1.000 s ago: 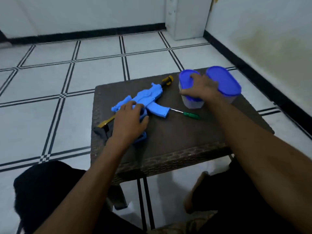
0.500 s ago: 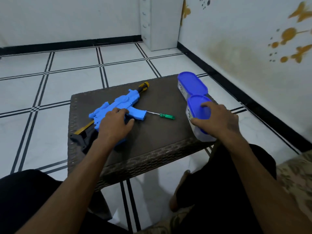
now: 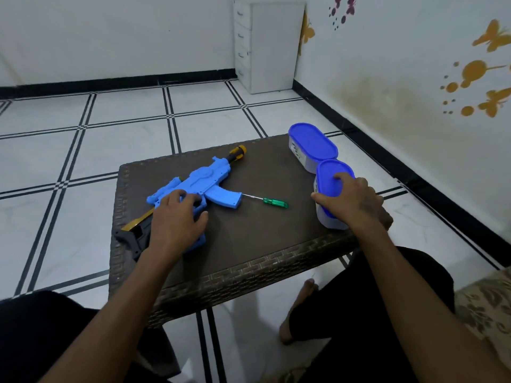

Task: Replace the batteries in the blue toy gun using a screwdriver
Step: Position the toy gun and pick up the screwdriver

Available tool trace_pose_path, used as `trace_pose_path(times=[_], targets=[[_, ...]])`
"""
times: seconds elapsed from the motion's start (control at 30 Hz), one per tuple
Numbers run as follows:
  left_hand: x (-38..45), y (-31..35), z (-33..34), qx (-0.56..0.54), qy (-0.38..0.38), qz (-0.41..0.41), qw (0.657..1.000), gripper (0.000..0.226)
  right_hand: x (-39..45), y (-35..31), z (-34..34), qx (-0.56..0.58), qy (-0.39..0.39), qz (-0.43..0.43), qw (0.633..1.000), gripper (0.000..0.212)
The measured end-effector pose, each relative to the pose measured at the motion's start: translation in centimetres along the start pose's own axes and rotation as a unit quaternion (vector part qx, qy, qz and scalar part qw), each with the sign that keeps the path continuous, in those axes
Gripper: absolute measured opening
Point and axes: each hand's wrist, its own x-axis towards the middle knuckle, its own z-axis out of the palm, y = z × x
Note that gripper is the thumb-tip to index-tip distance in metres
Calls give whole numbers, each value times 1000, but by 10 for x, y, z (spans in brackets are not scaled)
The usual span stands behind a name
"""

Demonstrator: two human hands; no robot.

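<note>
A blue toy gun (image 3: 204, 181) lies flat on the dark woven table (image 3: 249, 244), its orange-and-black muzzle pointing to the far side and a black-and-gold stock at the left edge. My left hand (image 3: 177, 219) rests on the gun's grip end, fingers curled over it. A small screwdriver with a green handle (image 3: 273, 202) lies just right of the gun's magazine. My right hand (image 3: 351, 200) grips a small clear container with a blue lid (image 3: 331, 176) near the table's right front corner.
A second, larger blue-lidded container (image 3: 312, 143) stands behind the held one at the table's right edge. A white drawer unit (image 3: 265, 45) stands in the far corner. My legs are under the table's near side.
My right hand has carried the small container from beside the larger one toward the near right edge of the table. The left hand has stayed on the gun.
</note>
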Motion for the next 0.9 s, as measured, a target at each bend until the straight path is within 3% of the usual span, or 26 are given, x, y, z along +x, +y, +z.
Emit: trace_pose_path(times=[0.63,0.77,0.83,0.9], targets=[[27,-19,8,-30,44,-49,997,53,1,-19,1,-137,-69,-5,988,89],[33,-30,6,-12,24,-81,996,60,-13,-51,3,-74,45,-128,988,68],[34,-32,6,-12,3,-94,995,64,-15,-73,14,-23,17,-190,981,57],[34,-31,6,-22,-13,-101,995,68,-13,-90,34,-43,-31,-234,971,49]])
